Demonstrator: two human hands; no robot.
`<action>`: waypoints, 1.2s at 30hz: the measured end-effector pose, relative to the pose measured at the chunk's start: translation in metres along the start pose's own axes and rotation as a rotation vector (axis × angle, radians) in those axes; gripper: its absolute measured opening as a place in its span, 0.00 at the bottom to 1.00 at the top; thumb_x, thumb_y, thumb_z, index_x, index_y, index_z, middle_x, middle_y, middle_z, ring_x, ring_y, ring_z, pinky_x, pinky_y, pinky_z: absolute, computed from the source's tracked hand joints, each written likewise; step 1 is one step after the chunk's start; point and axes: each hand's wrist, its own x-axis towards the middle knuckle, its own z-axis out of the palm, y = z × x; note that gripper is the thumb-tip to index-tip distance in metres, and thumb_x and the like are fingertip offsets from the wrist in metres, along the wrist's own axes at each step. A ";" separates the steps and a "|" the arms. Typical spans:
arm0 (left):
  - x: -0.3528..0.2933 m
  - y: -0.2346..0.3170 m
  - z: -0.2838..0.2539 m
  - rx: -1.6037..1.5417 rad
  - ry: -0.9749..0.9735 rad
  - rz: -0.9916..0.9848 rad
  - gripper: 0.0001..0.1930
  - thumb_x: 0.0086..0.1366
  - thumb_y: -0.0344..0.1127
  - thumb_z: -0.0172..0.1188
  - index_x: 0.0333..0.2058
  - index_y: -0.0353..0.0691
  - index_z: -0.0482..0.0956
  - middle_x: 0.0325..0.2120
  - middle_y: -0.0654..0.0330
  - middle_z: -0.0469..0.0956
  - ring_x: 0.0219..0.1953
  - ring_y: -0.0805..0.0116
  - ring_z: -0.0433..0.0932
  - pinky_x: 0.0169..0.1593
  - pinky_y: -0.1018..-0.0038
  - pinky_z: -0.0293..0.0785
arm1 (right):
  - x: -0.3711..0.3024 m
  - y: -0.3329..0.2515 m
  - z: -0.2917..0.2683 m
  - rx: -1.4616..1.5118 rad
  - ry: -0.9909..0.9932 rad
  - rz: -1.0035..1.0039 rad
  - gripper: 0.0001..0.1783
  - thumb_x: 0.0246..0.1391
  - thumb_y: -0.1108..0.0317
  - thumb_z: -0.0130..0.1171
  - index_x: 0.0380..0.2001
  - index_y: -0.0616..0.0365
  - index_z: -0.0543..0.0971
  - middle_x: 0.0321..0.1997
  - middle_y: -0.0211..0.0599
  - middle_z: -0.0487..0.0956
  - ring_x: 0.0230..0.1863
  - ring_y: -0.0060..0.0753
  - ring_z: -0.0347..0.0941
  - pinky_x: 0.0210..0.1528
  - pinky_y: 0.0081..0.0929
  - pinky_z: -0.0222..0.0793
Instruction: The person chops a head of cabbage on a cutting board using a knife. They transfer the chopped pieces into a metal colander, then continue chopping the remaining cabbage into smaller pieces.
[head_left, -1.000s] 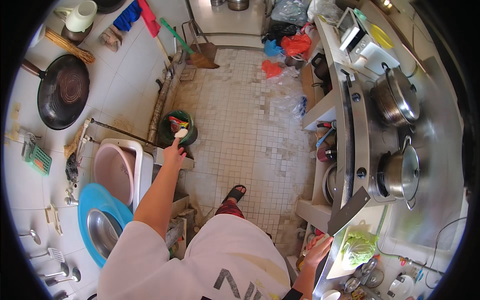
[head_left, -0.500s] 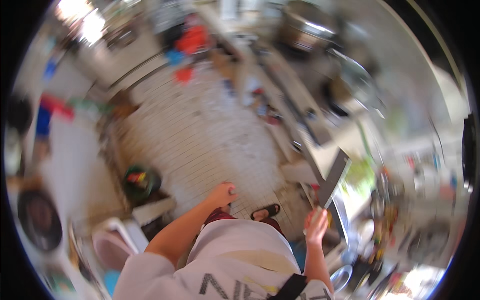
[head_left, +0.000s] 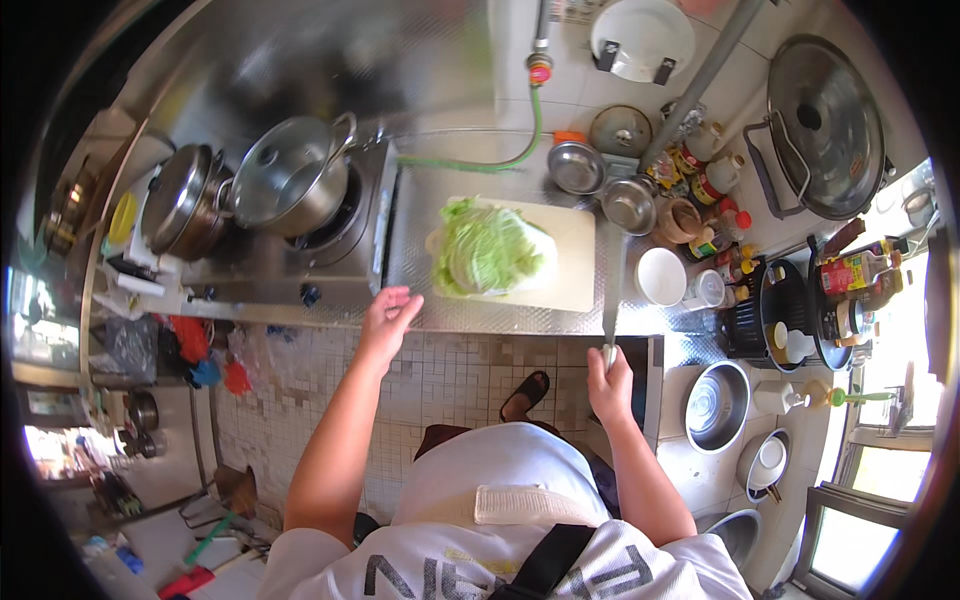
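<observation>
My right hand (head_left: 610,385) is closed around the handle of a kitchen knife (head_left: 612,295). Its blade points away from me, over the counter just right of the cutting board. A napa cabbage (head_left: 490,250) with pale green, frilly leaves lies on the cream cutting board (head_left: 575,265). My left hand (head_left: 386,322), holding nothing, hovers at the counter's front edge, left of the board and apart from the cabbage. Its fingers are stretched out.
On the left, a two-handled pot (head_left: 285,180) stands on the gas stove (head_left: 325,265). Metal bowls (head_left: 577,167), a white bowl (head_left: 660,277) and several sauce bottles (head_left: 715,185) crowd the right side. A green hose (head_left: 480,165) runs behind the board.
My view has swung right from the floor to face the counter, with cabbage and board now in front. My left hand has opened and risen to the counter edge; the knife stays in my right.
</observation>
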 end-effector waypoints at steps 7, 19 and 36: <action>0.082 0.038 0.062 0.084 0.105 -0.022 0.57 0.56 0.61 0.74 0.73 0.40 0.52 0.67 0.43 0.63 0.69 0.51 0.64 0.69 0.59 0.61 | 0.099 -0.004 0.009 -0.139 -0.030 -0.288 0.13 0.62 0.67 0.62 0.37 0.67 0.72 0.23 0.61 0.78 0.29 0.70 0.77 0.28 0.51 0.71; 0.112 0.037 0.084 -0.014 -0.215 0.022 0.62 0.48 0.49 0.81 0.70 0.29 0.49 0.64 0.41 0.63 0.67 0.50 0.65 0.70 0.58 0.64 | 0.198 -0.010 0.074 -0.042 -0.208 -0.116 0.14 0.66 0.64 0.60 0.42 0.66 0.74 0.40 0.60 0.84 0.41 0.62 0.83 0.37 0.41 0.77; 0.191 0.038 0.074 0.466 -0.602 0.790 0.61 0.40 0.42 0.78 0.72 0.43 0.52 0.68 0.38 0.57 0.70 0.39 0.61 0.72 0.56 0.62 | 0.102 0.020 0.100 0.039 0.008 0.031 0.22 0.67 0.69 0.58 0.59 0.73 0.71 0.51 0.56 0.80 0.51 0.43 0.80 0.56 0.33 0.72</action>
